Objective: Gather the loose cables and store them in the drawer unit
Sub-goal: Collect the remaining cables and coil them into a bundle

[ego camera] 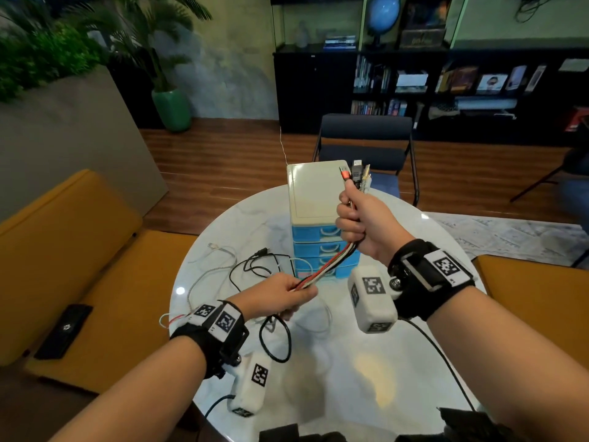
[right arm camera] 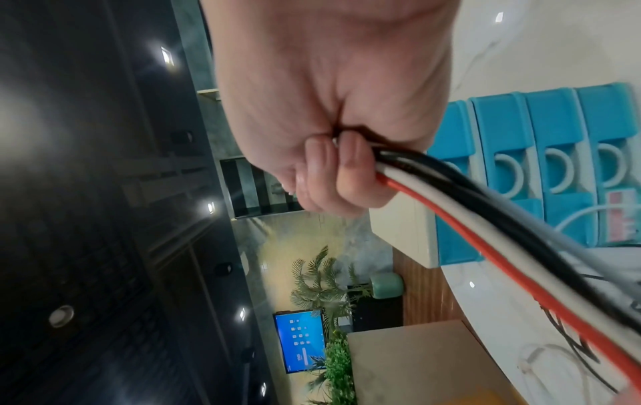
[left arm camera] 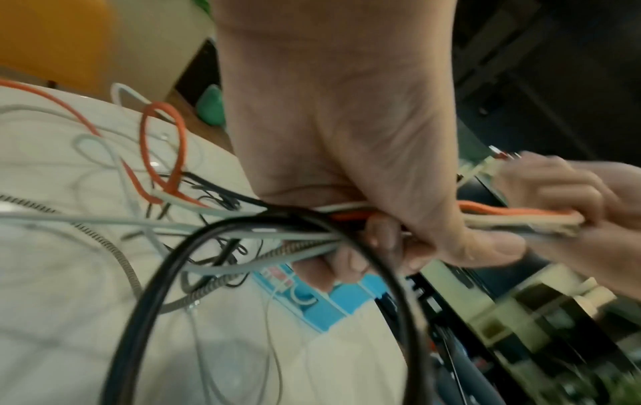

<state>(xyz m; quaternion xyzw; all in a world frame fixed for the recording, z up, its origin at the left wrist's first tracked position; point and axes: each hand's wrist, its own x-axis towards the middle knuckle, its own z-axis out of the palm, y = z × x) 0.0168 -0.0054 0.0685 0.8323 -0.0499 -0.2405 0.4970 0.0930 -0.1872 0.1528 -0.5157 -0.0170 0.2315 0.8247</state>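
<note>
I'm clutching the cable bundle (ego camera: 328,269) in both fists, right hand (ego camera: 360,224) high, left hand (ego camera: 280,295) low, fronting the drawer unit (ego camera: 315,218); loose ends are trailing over the tabletop (ego camera: 350,378)

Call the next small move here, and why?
Probably slide the left hand along the cables to draw in the slack. The right hand grips the plug ends; long loops lie on the table, and the drawers look closed.
</note>
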